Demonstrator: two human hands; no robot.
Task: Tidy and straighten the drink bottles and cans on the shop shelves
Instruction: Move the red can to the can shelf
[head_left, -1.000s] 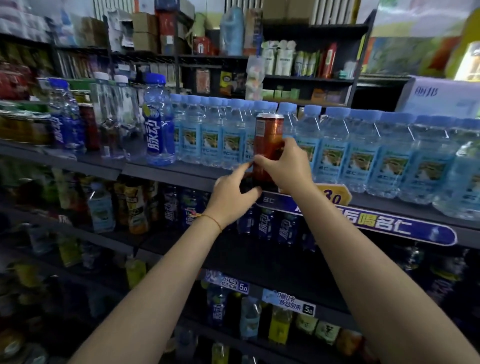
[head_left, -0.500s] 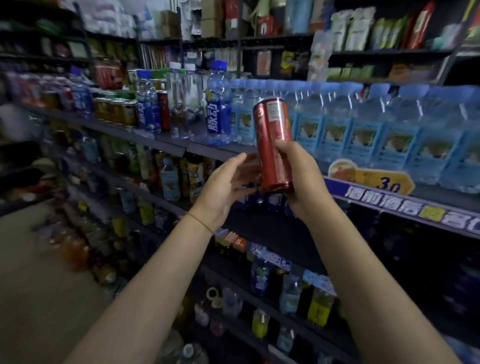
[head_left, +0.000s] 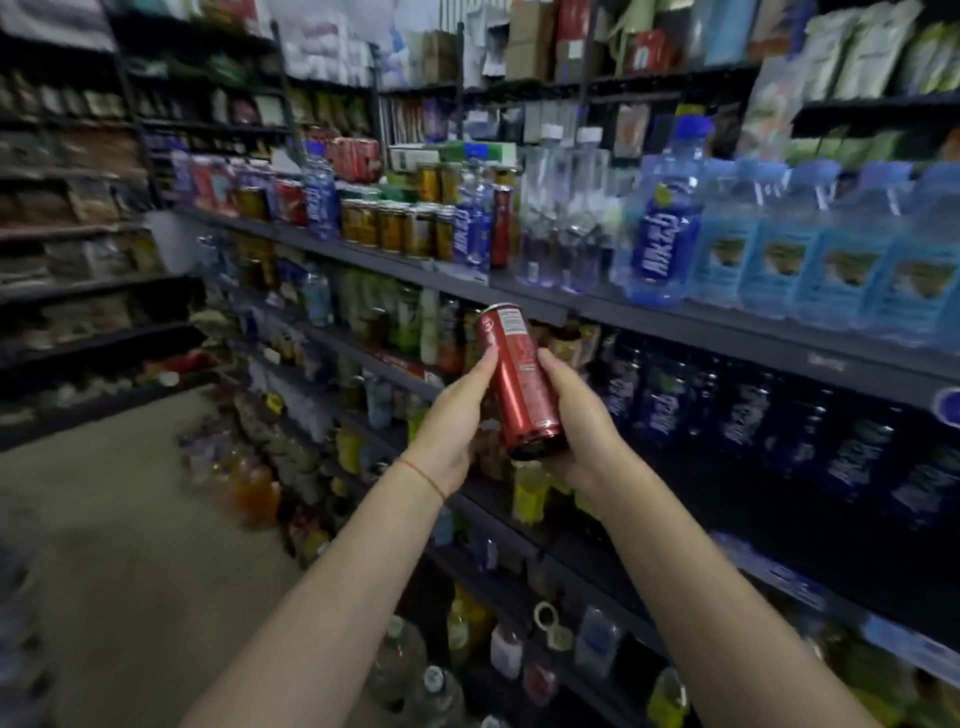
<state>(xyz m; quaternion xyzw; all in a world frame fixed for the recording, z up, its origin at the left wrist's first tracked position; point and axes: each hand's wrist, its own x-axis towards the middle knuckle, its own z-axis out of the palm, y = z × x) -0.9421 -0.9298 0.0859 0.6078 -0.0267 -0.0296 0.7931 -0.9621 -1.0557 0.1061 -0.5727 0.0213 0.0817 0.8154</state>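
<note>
R hand (head_left: 574, 423) wraps the red can (head_left: 521, 382) low down; L hand (head_left: 453, 415) lies nearly flat vs its side, fingers straight. Can tilted, off the shelf, in front of the mid rows. Step: re-homing a stray. Next, prob. set it upright by the similar red can (head_left: 501, 224) on the top shelf (head_left: 519, 291), w/o knocking bottles.

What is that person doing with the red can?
A person standing at shop shelves holds a slim red can out in front of them, off the shelf. The right hand has its grip around the can's lower part, and the left hand touches its other side. The can tilts a little.
</note>
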